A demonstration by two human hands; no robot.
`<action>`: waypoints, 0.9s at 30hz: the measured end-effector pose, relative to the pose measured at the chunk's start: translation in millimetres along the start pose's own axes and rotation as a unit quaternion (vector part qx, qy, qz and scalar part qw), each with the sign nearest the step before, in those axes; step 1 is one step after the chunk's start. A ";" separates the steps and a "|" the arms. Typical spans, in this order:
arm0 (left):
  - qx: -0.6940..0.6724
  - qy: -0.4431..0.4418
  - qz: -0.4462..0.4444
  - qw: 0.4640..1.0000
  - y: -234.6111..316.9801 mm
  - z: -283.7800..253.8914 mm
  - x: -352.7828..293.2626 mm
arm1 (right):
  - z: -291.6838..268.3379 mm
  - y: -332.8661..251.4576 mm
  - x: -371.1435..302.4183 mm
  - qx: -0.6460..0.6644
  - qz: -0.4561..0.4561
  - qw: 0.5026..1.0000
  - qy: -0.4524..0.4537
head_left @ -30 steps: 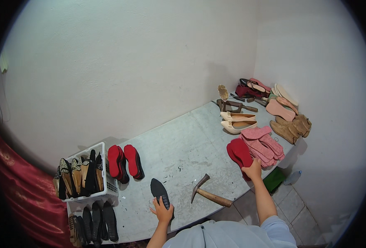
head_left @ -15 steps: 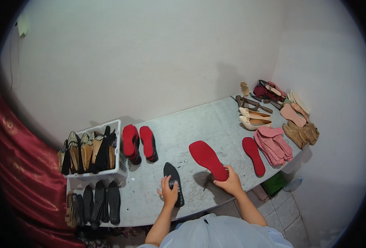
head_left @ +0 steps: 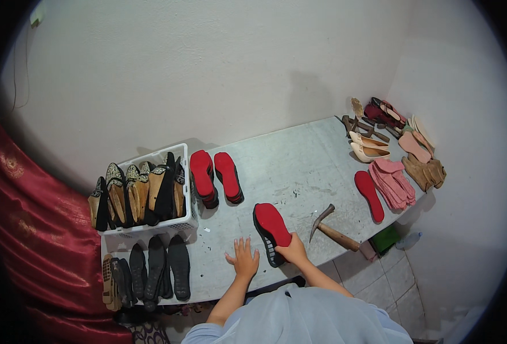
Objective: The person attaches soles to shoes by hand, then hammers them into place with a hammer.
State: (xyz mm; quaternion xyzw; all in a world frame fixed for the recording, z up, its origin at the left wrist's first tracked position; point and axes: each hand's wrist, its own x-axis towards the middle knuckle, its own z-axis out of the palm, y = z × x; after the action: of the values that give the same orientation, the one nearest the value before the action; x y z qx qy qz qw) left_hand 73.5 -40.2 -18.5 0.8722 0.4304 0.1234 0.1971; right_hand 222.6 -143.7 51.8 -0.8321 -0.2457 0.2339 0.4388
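A red insole [head_left: 271, 222] lies over a black shoe sole [head_left: 263, 230] at the table's near middle, its edge a little off the sole's left side. My right hand [head_left: 294, 249] grips the insole's heel end; whether its fingers also touch the sole is hidden. To the left of the pair, my left hand [head_left: 245, 261] rests palm down near the tabletop, fingers spread, holding nothing. Right of my right hand lies a hammer [head_left: 336, 235] with a wooden handle. Another red insole [head_left: 369, 196] lies farther right.
A white basket [head_left: 188, 189] of patterned black shoes stands left, with black soles [head_left: 179, 267] in front. Stacked red-topped soles [head_left: 204, 175] are beside it. Pink pieces [head_left: 392, 186], tan pieces [head_left: 425, 172] and cream shoes [head_left: 370, 147] fill the right end of the table [head_left: 299, 160].
My right hand has brought the red insole left and down onto the black sole. The left hand has let go of the sole and opened. The hammer is now uncovered.
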 end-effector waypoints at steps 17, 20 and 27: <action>-0.113 -0.039 0.084 0.989 -21.1 -2.2 0.6 | 78.5 33.9 -15.1 -0.140 0.002 0.980 0.143; -0.187 -0.067 0.111 0.974 -32.3 -4.2 -1.3 | 81.1 34.5 -15.3 -0.160 0.013 0.975 0.151; -0.293 -0.079 0.161 0.939 -45.5 -9.2 2.4 | 80.6 24.8 -17.3 -0.149 0.043 0.977 0.144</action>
State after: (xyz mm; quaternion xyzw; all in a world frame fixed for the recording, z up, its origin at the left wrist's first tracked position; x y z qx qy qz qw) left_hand 39.4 -11.0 -30.6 0.8403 0.2123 0.2049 0.4548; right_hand 165.6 -117.0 -6.9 -0.9231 -0.1756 0.0907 0.3300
